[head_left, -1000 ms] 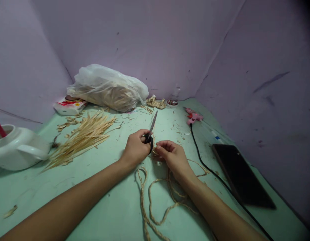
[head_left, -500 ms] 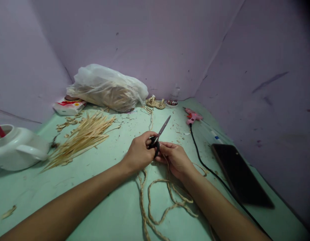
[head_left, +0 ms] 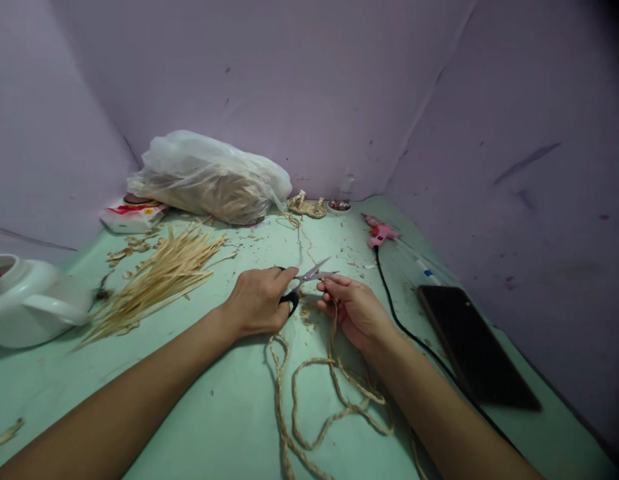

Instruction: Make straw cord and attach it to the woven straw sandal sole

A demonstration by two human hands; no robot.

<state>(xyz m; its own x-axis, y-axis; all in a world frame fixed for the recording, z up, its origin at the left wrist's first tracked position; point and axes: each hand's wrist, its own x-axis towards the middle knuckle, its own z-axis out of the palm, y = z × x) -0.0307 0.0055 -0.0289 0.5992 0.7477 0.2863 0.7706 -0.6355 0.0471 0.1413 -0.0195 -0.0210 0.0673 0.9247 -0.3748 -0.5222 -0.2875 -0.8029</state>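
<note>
My left hand (head_left: 259, 299) is closed round the black handles of a pair of scissors (head_left: 305, 279). Their blades are spread and point right, close to the fingertips of my other hand. Between thumb and fingers, my right hand (head_left: 352, 307) pinches a tan braided cord (head_left: 333, 340) near its end. From there the cord hangs down and lies in loose loops on the table in front of me. Small tan clippings (head_left: 305, 313) are scattered below the blades.
A bundle of dry straw strips (head_left: 154, 283) lies left, beside a white pot (head_left: 34, 300). A plastic bag (head_left: 209, 177) and a woven piece (head_left: 307, 205) rest by the back wall. On the right are a pink glue gun (head_left: 379, 230), its black cable and a dark phone (head_left: 477, 347).
The scissors have swung from pointing up to pointing right, and their blades have spread. My left hand has moved left, away from my right hand, which still pinches the cord.
</note>
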